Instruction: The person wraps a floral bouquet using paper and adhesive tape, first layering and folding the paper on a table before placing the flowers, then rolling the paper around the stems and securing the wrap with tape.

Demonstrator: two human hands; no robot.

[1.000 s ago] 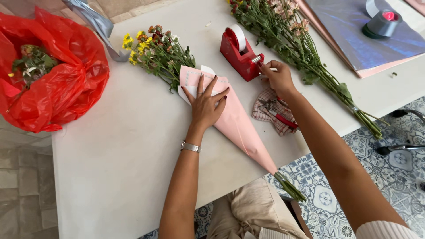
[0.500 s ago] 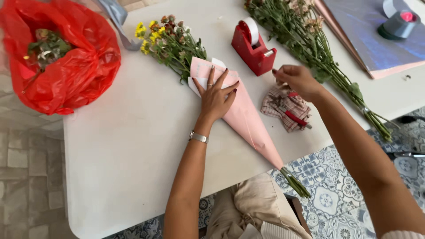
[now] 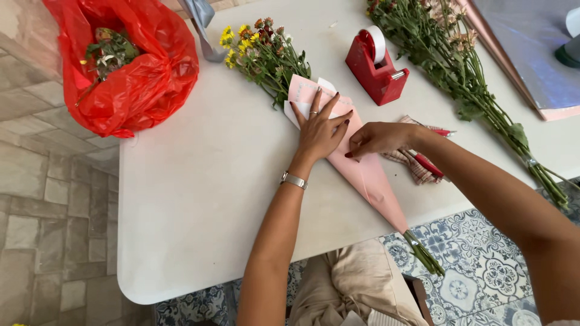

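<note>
A small bouquet of yellow and rust flowers (image 3: 263, 51) lies on the white table (image 3: 199, 199), wrapped in a pink paper cone (image 3: 371, 181) with green stems (image 3: 426, 256) sticking out past the table edge. My left hand (image 3: 320, 127) lies flat on the cone, fingers spread, holding the paper down. My right hand (image 3: 377, 139) touches the cone just right of it, fingertips pinched against the paper; whether a bit of tape is between them I cannot tell. A red tape dispenser (image 3: 376, 63) stands just behind.
A red plastic bag (image 3: 130, 78) with plant scraps sits at the back left. Long loose flower stems (image 3: 477, 78) lie along the right side. A checked cloth with red-handled scissors (image 3: 423, 163) lies beside my right wrist. Shiny wrapping sheets (image 3: 531, 54) are at the far right.
My right hand has come from the tape dispenser down onto the pink cone beside my left hand. My left hand has stayed pressed on the paper.
</note>
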